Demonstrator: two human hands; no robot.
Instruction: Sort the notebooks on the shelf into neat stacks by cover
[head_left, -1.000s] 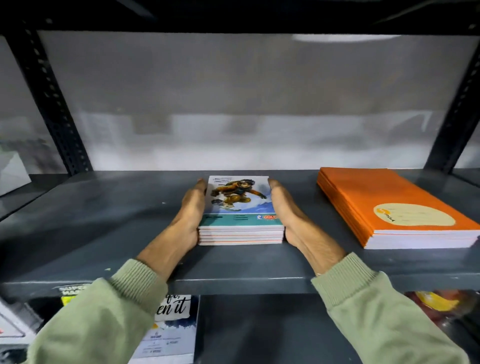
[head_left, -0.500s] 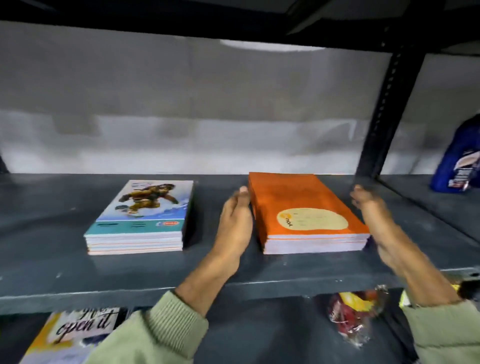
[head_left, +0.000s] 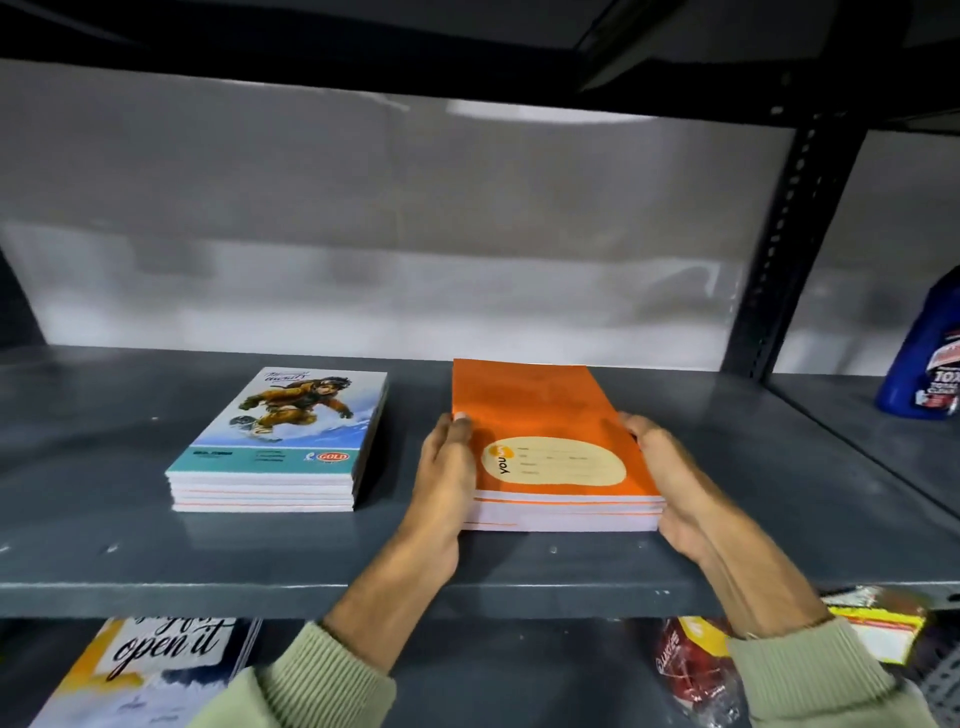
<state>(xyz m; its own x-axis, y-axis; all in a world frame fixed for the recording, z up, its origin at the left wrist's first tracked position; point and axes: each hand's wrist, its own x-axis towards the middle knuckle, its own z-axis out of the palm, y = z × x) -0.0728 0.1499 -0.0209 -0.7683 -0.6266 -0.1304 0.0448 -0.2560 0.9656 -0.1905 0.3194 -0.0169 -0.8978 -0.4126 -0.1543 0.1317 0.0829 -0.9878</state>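
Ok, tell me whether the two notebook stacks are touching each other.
Apart. The head view shows a bare strip of shelf between the snowboarder stack and the orange stack.

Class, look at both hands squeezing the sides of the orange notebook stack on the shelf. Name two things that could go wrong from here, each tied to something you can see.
1. The left hand and right hand press the orange stack only near its front, so its back end might fan out or twist.
2. The stack lies close to the shelf front edge; a pull toward the person could tip notebooks off.
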